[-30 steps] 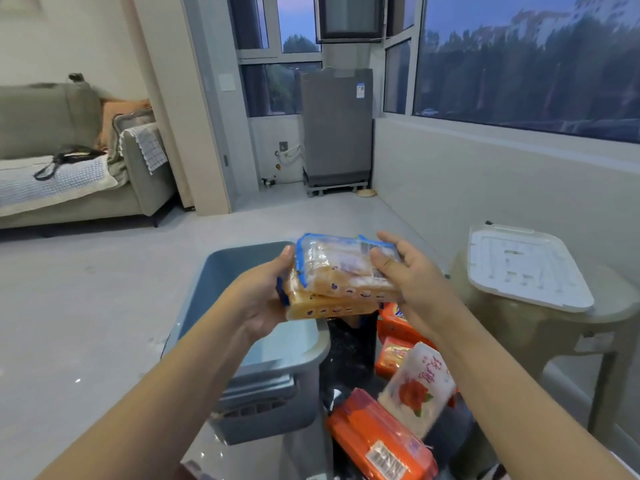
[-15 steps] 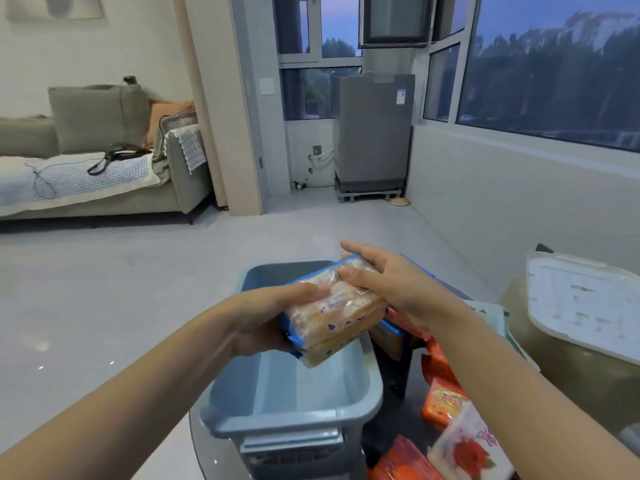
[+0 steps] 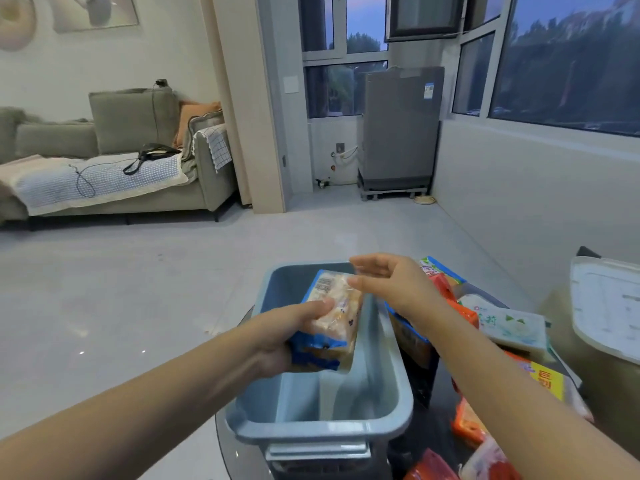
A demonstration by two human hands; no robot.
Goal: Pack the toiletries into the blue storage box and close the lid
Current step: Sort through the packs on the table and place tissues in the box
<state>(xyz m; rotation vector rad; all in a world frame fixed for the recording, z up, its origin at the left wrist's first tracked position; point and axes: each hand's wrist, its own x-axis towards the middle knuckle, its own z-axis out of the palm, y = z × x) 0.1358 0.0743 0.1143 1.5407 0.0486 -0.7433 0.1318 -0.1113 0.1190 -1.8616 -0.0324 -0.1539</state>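
Gripping the near end of a clear, blue-edged pack (image 3: 332, 317) of orange-tinted toiletries, the left hand (image 3: 294, 327) has its fingers curled over the top face and its thumb hidden underneath. That pack hangs tilted over the open blue storage box (image 3: 322, 431), far end higher, barcode facing up, its lower corner dipping below the rim on the box's left half. Inside, what shows of the box is bare floor and walls.

To the right, the right hand (image 3: 391, 285) hovers above the far end of the pack, fingers loosely bent and spread; its fingertips (image 3: 356, 282) lie at the wrapper's far corner, but whether they pinch it or merely touch cannot be told, so this grip's state is unclear.

Both box and spare packs sit on a dark glossy table (image 3: 433, 441). Along its right side, just beside the box, lie several orange packs (image 3: 467, 424), a pale green-printed pack (image 3: 512, 329) and a yellow-labelled one (image 3: 543, 379), crowded and overlapping. Further right, off the table, the white lid (image 3: 609, 306) rests flat on a tan stool (image 3: 588, 375), well apart from the box.
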